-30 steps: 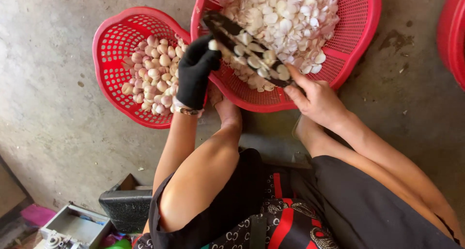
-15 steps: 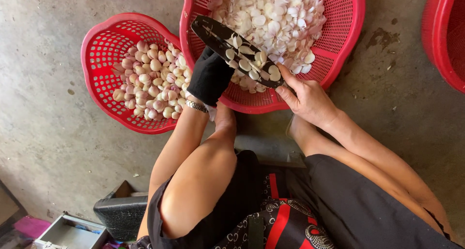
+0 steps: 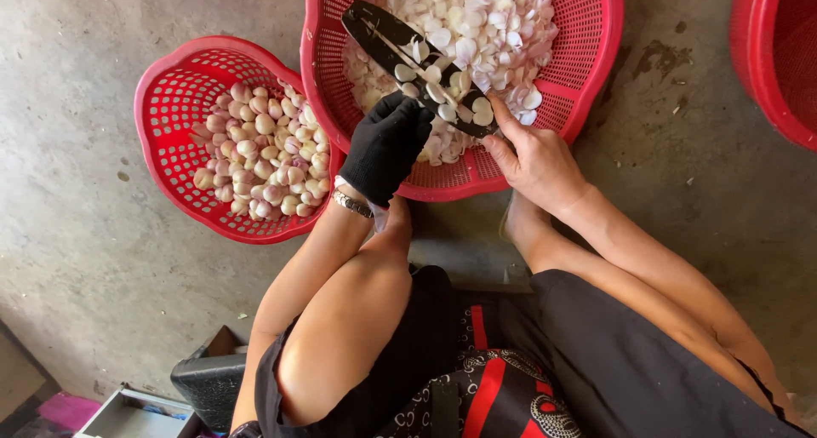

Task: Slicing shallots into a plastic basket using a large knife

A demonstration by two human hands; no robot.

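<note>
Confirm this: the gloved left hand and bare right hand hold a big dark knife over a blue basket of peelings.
Not quite. The head view shows the basket is red, not blue. The rest holds: gloved left hand and bare right hand at the dark knife over the peelings.

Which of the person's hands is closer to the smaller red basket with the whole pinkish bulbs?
The left hand, in a black glove, is nearer: it is just right of the smaller red basket. The bare right hand is farther right, at the big basket's near rim, holding the dark blade.
</note>
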